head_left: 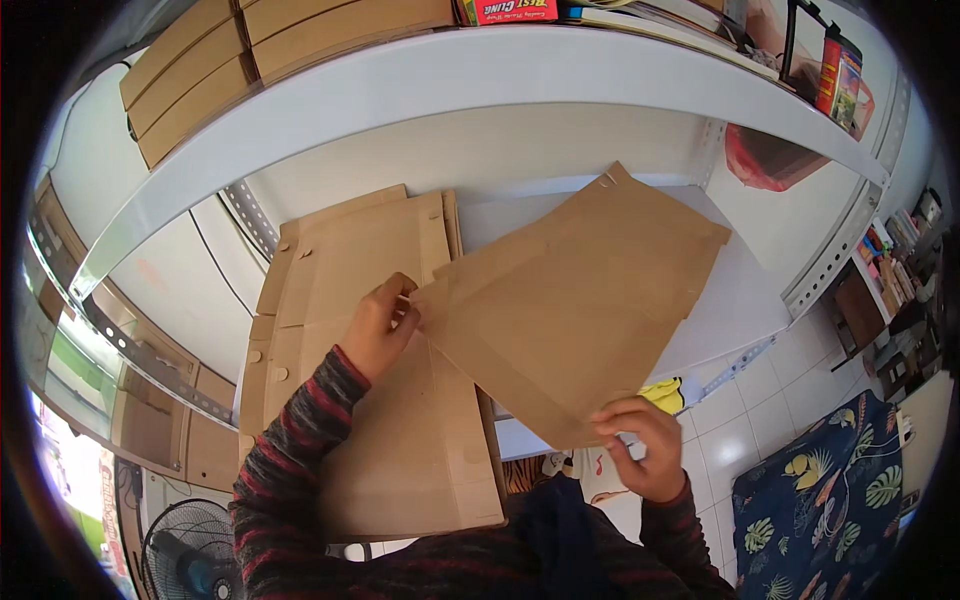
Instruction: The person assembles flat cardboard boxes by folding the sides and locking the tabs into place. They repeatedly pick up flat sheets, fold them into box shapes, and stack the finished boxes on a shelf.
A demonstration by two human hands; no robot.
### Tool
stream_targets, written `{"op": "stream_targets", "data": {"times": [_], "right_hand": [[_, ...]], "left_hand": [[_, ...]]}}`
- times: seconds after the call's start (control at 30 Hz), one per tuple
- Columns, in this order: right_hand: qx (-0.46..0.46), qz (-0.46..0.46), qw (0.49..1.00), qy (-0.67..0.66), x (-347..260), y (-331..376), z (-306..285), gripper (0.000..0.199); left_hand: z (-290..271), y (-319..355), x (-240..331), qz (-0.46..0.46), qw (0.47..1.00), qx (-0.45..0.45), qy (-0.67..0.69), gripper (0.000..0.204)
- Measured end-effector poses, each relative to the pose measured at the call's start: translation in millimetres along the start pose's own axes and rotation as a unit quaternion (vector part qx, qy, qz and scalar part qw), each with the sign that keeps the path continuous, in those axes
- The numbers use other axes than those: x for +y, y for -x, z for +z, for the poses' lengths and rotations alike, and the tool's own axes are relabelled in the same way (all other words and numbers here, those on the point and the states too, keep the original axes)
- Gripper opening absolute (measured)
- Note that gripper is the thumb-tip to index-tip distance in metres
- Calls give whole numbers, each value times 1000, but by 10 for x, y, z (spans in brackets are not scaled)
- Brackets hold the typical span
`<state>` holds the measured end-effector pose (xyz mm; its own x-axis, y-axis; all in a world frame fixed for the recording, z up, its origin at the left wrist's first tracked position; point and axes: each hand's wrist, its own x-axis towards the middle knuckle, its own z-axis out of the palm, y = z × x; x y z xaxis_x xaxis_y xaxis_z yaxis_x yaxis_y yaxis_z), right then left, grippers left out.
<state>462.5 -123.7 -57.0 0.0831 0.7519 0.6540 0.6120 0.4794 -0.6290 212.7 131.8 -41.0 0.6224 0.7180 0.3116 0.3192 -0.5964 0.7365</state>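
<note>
A flat brown cardboard sheet [575, 310] with crease lines and small tabs is held tilted over a pale shelf board [735, 300]. My left hand [384, 325] pinches its left corner between thumb and fingers. At its near corner, my right hand [648, 447] grips the edge, with the thumb below and the fingers on top. To the left, below my left hand, lies a stack of flat, unfolded cardboard boxes [390, 430] with slots and tabs. The sheet's near left edge overlaps the stack's right side in view.
A white metal shelf beam [480, 75] arches across above my hands. Over it sit folded brown boxes [190, 80], a red box [510, 10] and a red-and-black canister [838, 75]. A black fan [195, 550] stands lower left, and a dark leaf-print cloth [825, 500] lies lower right.
</note>
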Motion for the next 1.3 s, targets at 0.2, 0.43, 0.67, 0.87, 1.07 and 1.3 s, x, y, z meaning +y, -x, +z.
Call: {"op": "stream_targets", "data": {"times": [0.2, 0.43, 0.67, 0.87, 1.07, 1.3], "right_hand": [[42, 24, 996, 69, -34, 302, -262, 20], [31, 24, 948, 316, -61, 677, -202, 22], [151, 232, 960, 49, 67, 765, -72, 25], [200, 301, 931, 45, 223, 690, 22, 33], [222, 303, 927, 10, 315, 706, 41, 32], [248, 202, 945, 64, -82, 594, -243, 16]], "left_hand": [[10, 51, 360, 150, 980, -122, -50, 64], [290, 51, 353, 376, 845, -140, -354, 23], [431, -234, 289, 228, 944, -178, -160, 17], [707, -414, 175, 250, 927, -153, -234, 19], [790, -434, 74, 279, 917, -135, -252, 17], [244, -497, 802, 393, 880, 35, -266, 20]]}}
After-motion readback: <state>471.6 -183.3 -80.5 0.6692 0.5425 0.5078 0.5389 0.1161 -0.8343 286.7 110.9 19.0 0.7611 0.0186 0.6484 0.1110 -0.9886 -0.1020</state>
